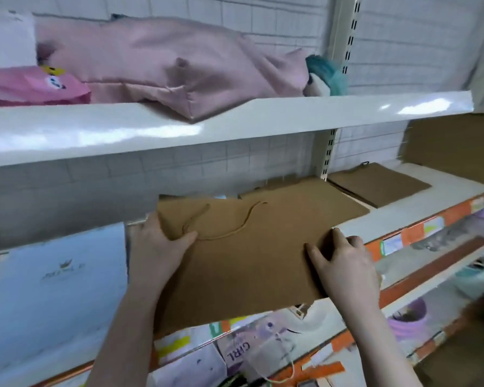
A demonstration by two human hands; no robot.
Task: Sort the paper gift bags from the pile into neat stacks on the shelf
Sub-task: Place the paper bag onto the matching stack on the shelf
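Middle shelf point(419, 185) carries two flat brown stacks, and the brown bag point(235, 261) is half over its front edge, going in. It looks light, stiff when flat, easily creased, so best held at the edges. Left hand point(160, 244) pinches the handle-end corner, thumb on top. Right hand point(344, 263) grips the right edge, fingers spread on top.

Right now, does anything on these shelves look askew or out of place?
Yes. The pink paper bag on the upper shelf lies crumpled, its corner poking past the edge. The brown paper bag held by both hands overhangs the middle shelf's front.
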